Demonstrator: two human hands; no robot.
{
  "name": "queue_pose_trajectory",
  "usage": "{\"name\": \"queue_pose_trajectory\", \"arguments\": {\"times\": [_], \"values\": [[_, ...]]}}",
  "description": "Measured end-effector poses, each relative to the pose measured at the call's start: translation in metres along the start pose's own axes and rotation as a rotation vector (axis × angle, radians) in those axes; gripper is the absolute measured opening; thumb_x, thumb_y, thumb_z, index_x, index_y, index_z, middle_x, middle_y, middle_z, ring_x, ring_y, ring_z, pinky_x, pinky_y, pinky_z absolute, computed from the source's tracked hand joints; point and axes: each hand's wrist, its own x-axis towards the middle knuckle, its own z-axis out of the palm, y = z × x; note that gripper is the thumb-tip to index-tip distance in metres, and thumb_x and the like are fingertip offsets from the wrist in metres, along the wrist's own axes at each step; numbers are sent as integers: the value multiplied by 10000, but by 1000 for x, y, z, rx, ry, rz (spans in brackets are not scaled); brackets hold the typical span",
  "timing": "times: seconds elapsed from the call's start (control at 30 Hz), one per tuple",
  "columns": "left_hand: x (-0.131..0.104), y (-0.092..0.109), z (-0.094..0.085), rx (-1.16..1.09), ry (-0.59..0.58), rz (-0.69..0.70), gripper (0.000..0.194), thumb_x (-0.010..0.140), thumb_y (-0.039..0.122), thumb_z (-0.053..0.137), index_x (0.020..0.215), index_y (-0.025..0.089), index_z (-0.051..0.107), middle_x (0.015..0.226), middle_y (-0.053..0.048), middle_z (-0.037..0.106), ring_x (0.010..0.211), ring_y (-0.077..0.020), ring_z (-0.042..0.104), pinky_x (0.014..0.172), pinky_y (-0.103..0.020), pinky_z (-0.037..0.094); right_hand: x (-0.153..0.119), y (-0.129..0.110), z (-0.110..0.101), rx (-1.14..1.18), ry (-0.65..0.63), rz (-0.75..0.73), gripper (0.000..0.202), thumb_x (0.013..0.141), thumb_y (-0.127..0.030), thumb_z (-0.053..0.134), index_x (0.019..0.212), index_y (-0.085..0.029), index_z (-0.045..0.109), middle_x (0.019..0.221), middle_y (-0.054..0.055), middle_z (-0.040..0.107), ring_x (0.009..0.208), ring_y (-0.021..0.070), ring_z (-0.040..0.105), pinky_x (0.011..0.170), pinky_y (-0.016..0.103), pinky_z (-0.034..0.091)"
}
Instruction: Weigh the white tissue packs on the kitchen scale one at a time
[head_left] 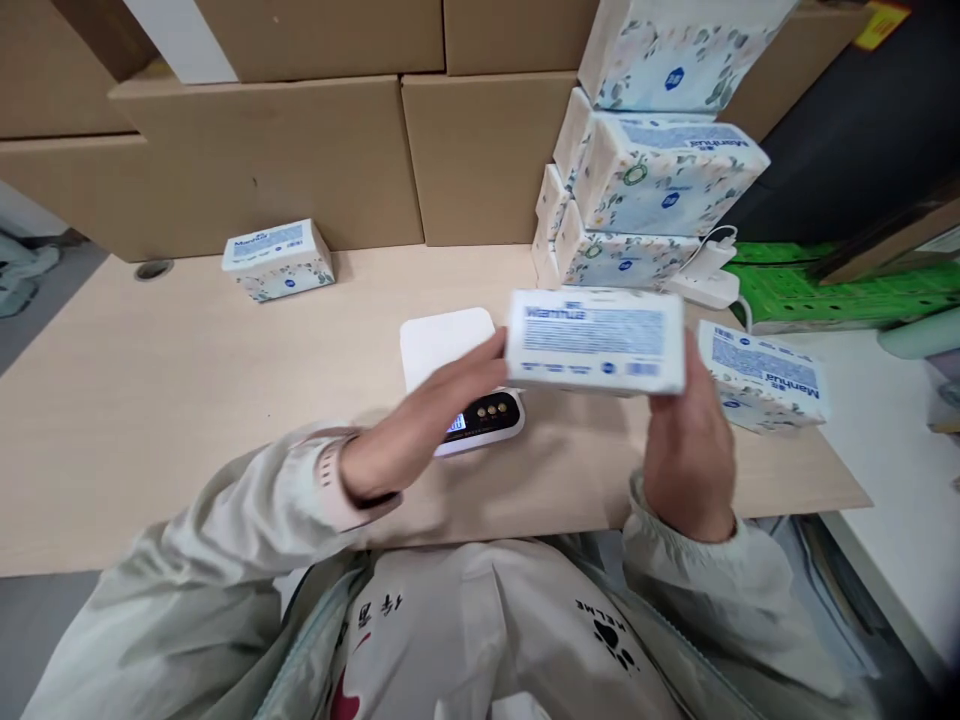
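A white and blue tissue pack is held above the table between my two hands. My left hand presses its fingertips against the pack's left end, and my right hand grips the right end. Below and to the left of the pack lies a small white digital scale, its lit display partly behind my left hand. Another tissue pack rests on the table just right of my right hand. A further tissue pack sits alone at the back left.
Stacked tissue packs stand at the back right, beside a white power strip and a green box. Cardboard boxes line the table's back edge. The wooden table has a round cable hole at back left.
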Motion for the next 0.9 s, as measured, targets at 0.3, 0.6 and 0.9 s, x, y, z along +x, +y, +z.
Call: {"name": "queue_pose_trajectory", "arguments": {"times": [0.3, 0.6, 0.9], "values": [[-49, -11, -61, 64, 313, -133, 565, 1006, 608, 640, 1477, 303, 706, 1632, -43, 588, 1607, -360, 445, 1369, -592, 304, 39, 6, 83, 189, -558, 46, 706, 1021, -710, 561, 1639, -375, 494, 1724, -7, 495, 1652, 281, 411, 1381, 567, 339], [-48, -64, -95, 173, 815, 89, 344, 988, 513, 678, 1165, 234, 774, 1349, -96, 750, 1264, -274, 690, 1090, -431, 547, 39, 36, 71, 286, 27, 46, 478, 1018, -624, 596, 1328, -283, 725, 1377, 94, 756, 1198, 274, 745, 1148, 572, 552], [-50, -67, -98, 32, 875, 49, 266, 959, 454, 692, 1000, 201, 763, 1116, -96, 777, 1015, -211, 720, 875, -330, 570, 43, 35, 72, 333, 37, 144, 369, 976, -557, 644, 1181, -270, 754, 1234, 82, 785, 934, 210, 740, 947, 463, 617]]}}
